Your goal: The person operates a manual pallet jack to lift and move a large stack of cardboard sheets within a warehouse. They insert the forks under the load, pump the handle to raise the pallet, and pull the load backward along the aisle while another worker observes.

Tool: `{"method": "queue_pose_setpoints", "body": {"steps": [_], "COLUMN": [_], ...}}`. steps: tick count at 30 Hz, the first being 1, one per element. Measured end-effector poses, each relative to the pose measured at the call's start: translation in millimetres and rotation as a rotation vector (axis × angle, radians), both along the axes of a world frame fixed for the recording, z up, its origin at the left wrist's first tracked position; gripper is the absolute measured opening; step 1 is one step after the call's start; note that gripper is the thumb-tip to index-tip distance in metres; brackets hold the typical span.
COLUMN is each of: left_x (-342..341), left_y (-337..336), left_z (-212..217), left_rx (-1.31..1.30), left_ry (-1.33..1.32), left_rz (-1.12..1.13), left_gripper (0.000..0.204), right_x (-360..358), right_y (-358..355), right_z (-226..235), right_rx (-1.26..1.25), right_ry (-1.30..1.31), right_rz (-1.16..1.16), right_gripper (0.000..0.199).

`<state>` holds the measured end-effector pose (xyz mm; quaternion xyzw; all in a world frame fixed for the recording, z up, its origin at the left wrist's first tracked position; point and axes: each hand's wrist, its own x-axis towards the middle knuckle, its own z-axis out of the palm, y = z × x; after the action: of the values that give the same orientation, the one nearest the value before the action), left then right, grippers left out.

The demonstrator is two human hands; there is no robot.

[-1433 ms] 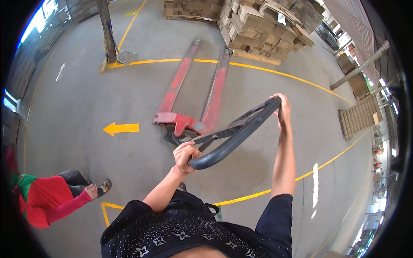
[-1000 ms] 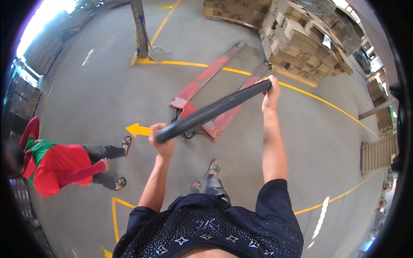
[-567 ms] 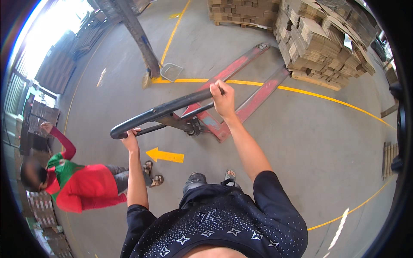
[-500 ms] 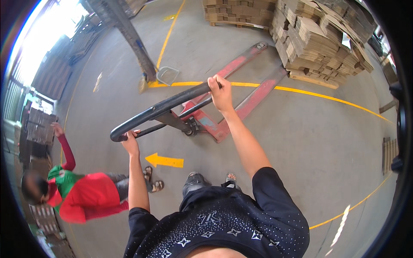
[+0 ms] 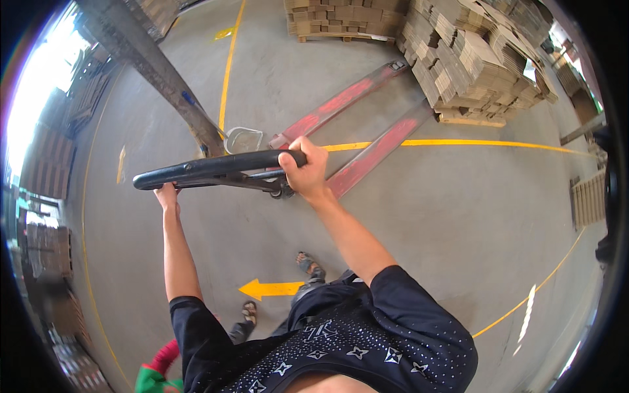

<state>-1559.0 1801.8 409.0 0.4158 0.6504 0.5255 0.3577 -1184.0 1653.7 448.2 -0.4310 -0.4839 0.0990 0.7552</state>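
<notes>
A pallet truck with a thick black loop handle and two worn red forks stands in front of me. My right hand is wrapped round the handle's right end, fingers closed. At the far left end my left hand grips the underside of the same handle; its fingers are partly hidden. The fork tips reach the base of a wooden pallet loaded with stacked flat cardboard; whether they go under it I cannot tell.
A steel post rises at the left, with a dustpan at its foot. Another cardboard stack is at the back. A co-worker's red sleeve shows at lower left. A yellow arrow marks the floor; a slatted pallet stands right.
The handle and both hands have shifted left in view, and the handle lies more level. My feet have stepped. The co-worker has slipped mostly out of sight at lower left.
</notes>
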Motion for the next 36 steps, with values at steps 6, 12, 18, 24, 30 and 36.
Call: {"method": "queue_pose_setpoints", "body": {"steps": [6,12,18,24,30,36], "left_x": [31,86,108,142,240,282], "left_y": [136,291,469,591,657,792], "left_z": [-1,7,21,11,0,-8], "left_rx": [-0.038,0.055,-0.037,-0.020,0.267,0.247], "left_ry": [-0.038,-0.030,0.006,-0.065,-0.062,-0.092], "left_rz": [-0.185,-0.314,-0.266,-0.310,-0.343,-0.390], "left_gripper": [0.017,0.021,0.016,0.012,0.015,0.014], "right_x": [30,96,93,122,225,240], "right_y": [167,331,448,536,656,729], "right_z": [18,34,39,33,27,5], "right_rx": [0.045,0.053,-0.030,0.037,0.068,0.044], "right_ry": [0.034,0.136,0.022,0.003,0.126,0.116], "right_rz": [-0.134,-0.151,-0.214,-0.288,-0.357,-0.459], "right_gripper": [0.056,0.053,0.045,0.045,0.047,0.045]}}
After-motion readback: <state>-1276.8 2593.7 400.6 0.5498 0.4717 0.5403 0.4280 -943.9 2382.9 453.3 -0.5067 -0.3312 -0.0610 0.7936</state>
